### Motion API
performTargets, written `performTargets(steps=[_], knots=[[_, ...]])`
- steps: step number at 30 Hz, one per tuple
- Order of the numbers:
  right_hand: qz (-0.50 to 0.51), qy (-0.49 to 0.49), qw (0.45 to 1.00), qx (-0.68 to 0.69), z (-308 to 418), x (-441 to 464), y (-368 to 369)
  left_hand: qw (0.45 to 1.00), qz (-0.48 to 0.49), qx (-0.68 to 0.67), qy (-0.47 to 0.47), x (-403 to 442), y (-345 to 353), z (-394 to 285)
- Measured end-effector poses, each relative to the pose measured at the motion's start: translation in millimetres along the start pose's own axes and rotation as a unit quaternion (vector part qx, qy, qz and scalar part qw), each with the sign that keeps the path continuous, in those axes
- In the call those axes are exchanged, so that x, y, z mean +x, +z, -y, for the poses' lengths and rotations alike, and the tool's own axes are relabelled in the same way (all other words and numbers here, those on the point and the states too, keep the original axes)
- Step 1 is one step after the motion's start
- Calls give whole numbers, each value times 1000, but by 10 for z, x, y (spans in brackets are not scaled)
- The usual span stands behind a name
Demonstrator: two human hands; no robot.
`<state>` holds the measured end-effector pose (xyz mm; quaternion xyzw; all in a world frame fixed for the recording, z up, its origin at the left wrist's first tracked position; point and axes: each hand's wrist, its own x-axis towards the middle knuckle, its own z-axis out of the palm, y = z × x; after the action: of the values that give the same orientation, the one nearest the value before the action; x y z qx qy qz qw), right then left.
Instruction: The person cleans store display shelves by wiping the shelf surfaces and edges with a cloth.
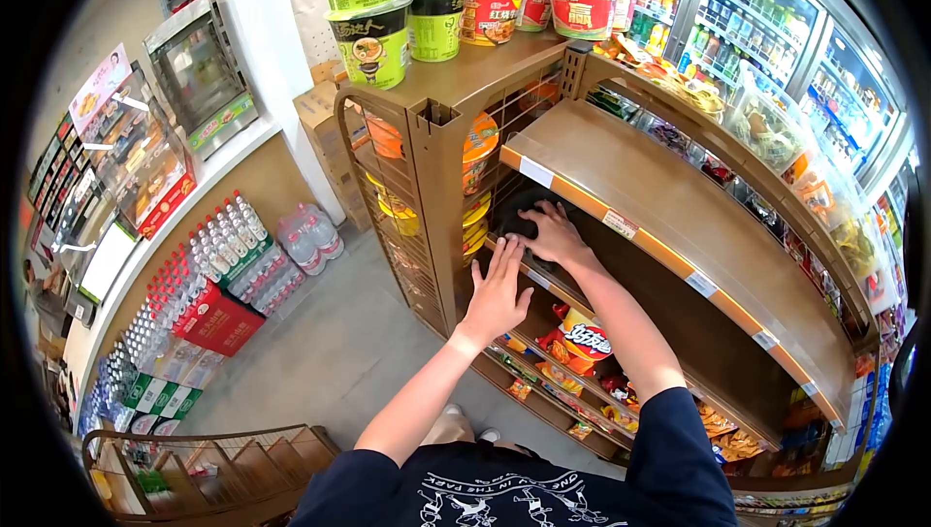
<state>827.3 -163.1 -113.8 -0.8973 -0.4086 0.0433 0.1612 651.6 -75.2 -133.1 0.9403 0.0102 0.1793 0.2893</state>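
Note:
My right hand [551, 233] reaches under the top brown shelf [621, 168], its fingers bent over a dark, crumpled thing [521, 220] at the left end of the shelf below; they look closed on it, though what it is stays unclear. Just left of it, my left hand [499, 287] lies near the front edge of that lower shelf, fingers stretched out and nothing in them. Snack bags [584, 341] sit on a level farther down, under my right forearm. Price labels [621, 224] run along the orange front strip of the top shelf.
Noodle cups [372, 44] stand on the end unit at the top. Drink coolers [747, 18] line the back right. Bottle packs [233, 236] stand on the floor by a counter [145, 246] at left. A brown rack [208, 474] is at bottom left.

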Motion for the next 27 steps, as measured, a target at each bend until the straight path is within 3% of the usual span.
performTargets(steps=[2,4,6,8,10,12,14,19,21,24,25,27], knots=[[-30,133,990,22,100,-14,-74,1000,8,15,5,2,14,32],[-32,170,985,27,31,-8,-91,1000,7,13,14,-1,-2,44],[-110,235,961,-92,-3,-87,-66,1000,7,7,19,-14,-11,61],[-111,250,952,-137,-74,-204,-111,1000,6,-13,23,-27,-8,79],[-26,322,942,-89,-91,-324,-212,999,7,-21,27,-17,0,97],[-30,330,937,-109,-2,-452,-264,999,4,-39,34,-27,4,118],[37,349,935,-54,220,-584,-413,999,-9,-25,37,-39,36,125],[-8,239,971,-13,98,-547,-99,998,-38,5,54,-33,57,155],[26,224,970,88,130,-378,-83,998,-38,-4,53,-47,59,134],[8,139,990,16,174,-246,-57,998,-30,-6,53,-59,67,137],[73,156,985,27,143,-185,-109,998,-28,13,55,-55,76,139],[68,166,984,12,85,-89,-45,997,-31,32,57,-45,80,158]])
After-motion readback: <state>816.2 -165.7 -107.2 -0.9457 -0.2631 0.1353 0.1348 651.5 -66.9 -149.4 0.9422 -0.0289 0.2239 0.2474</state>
